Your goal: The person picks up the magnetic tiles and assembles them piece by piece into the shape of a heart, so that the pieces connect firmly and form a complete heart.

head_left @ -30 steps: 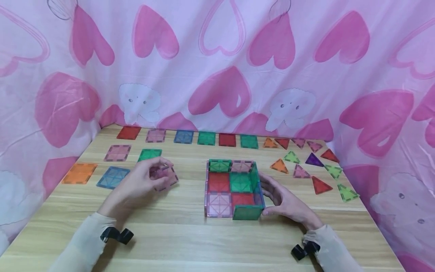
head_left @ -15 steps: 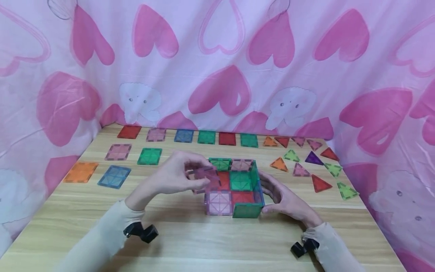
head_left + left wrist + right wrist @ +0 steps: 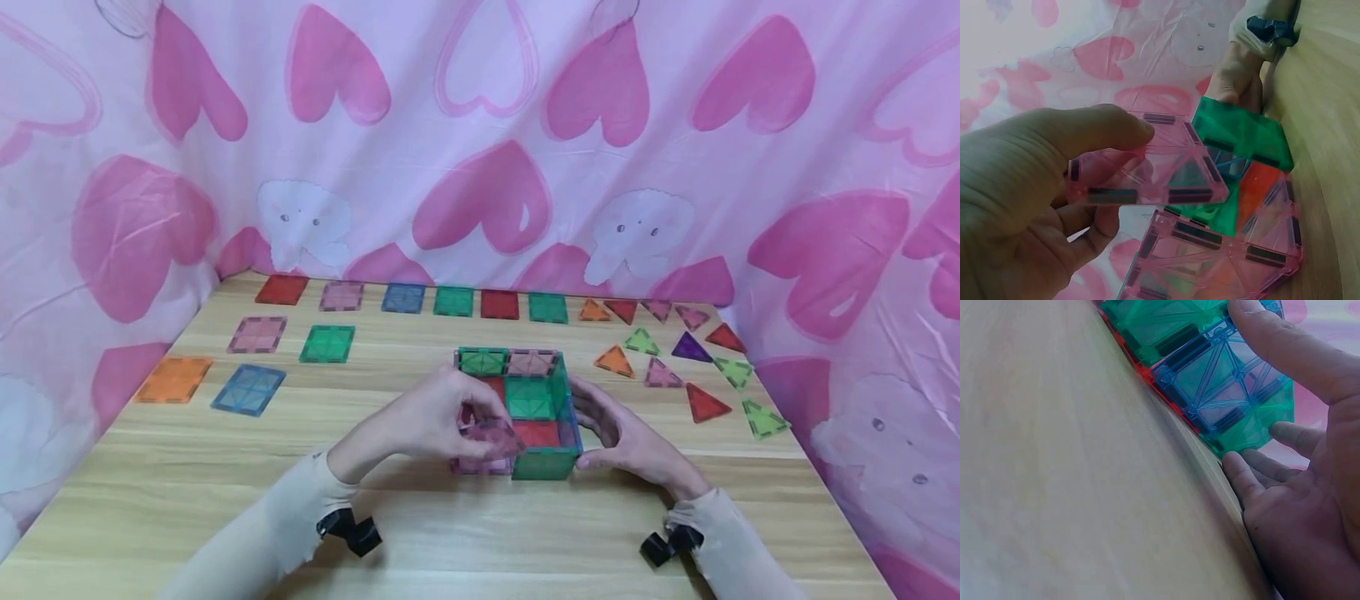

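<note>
My left hand (image 3: 435,412) pinches a pink square magnetic tile (image 3: 1175,172) between thumb and fingers, tilted over the front-left part of a low box of magnetic tiles. In the head view the box has a red and green floor, with a green wall tile (image 3: 545,465) at front right and green and pink ones at the back. Its front-left side has no wall tile. Relaxed fingers of my right hand (image 3: 637,446) lie along the right side, thumb near the front corner. The right wrist view shows a blue wall tile (image 3: 1216,387) there. My left hand hides part of the box.
Loose square tiles lie to the left, among them an orange tile (image 3: 174,381), a blue tile (image 3: 249,389) and a green tile (image 3: 327,343). More squares line the back edge. Several triangles, including a red triangle (image 3: 707,403), are spread at right. A heart-print curtain (image 3: 480,125) surrounds the table.
My left hand has carried the pink tile rightward from beside the loose squares, over the box's left side, then toward its front-left part. The right hand has stayed at the box's right side.
</note>
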`<state>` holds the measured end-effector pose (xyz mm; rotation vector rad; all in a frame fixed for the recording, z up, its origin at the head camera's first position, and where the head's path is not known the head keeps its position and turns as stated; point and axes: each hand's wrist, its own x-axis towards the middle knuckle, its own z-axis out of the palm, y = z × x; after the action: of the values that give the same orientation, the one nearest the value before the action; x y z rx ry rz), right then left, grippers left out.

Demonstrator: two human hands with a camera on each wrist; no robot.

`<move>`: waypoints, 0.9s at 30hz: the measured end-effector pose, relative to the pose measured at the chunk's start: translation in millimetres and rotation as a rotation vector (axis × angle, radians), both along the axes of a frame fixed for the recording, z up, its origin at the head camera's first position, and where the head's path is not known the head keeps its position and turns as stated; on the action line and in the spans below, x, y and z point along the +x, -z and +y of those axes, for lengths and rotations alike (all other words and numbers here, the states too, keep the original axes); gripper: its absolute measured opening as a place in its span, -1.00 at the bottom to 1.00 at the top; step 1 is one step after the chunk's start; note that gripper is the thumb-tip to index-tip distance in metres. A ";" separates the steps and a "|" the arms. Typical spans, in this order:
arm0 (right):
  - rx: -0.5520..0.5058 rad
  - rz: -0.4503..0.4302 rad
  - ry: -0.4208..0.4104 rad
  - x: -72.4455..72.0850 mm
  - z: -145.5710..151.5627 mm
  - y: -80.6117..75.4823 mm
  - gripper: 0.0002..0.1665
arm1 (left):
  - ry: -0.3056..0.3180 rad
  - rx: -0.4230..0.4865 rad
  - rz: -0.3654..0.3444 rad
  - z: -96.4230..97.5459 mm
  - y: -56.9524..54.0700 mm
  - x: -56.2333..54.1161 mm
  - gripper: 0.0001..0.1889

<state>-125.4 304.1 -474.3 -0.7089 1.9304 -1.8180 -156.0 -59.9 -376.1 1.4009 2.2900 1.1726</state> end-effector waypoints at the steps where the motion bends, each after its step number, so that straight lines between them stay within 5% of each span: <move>1: -0.003 0.000 -0.001 0.1 0.0 0.2 0.34 | -0.001 -0.009 -0.006 -0.3 0.0 0.6 -0.79; 8: -0.009 -0.011 -0.003 0.9 1.1 -0.8 0.36 | 0.020 -0.100 0.027 1.2 0.1 2.7 -0.79; 18: -0.004 -0.008 -0.011 -0.2 -1.1 -0.2 0.34 | 0.005 -0.242 0.160 14.4 19.8 11.7 -0.91; 27: 0.013 -0.006 -0.003 0.5 0.0 -3.0 0.36 | -0.021 -0.236 0.183 14.8 19.7 12.0 -0.84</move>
<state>-124.8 304.1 -471.4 -0.7010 1.9346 -1.8026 -144.0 -45.1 -395.8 1.4490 2.4742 0.7753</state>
